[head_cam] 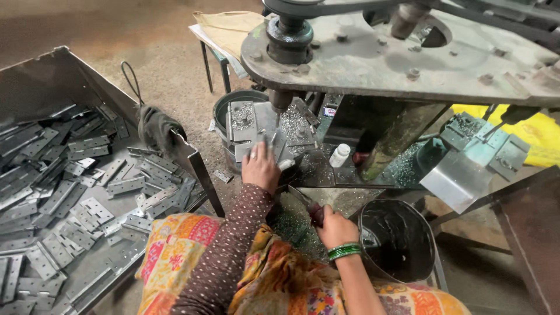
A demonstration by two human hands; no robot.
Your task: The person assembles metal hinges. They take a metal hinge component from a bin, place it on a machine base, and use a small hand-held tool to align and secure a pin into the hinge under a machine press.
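My left hand (260, 165) rests on a grey metal hinge plate (261, 135) lying on the drill's work table, just below the drill spindle (280, 100). Its fingers press the plate flat, and metal shavings lie all around it. My right hand (333, 227), with green bangles at the wrist, grips a dark handle or lever (310, 205) beside the machine's base. A brown dotted sleeve covers my left arm.
A large metal tray (64, 76) on my left holds several grey hinge plates (87, 192). A dark glove (156, 128) hangs on its corner. A black bucket (396, 239) stands at my right. A small white bottle (339, 155) sits near the drill column. Another bucket (224, 114) stands behind the work table.
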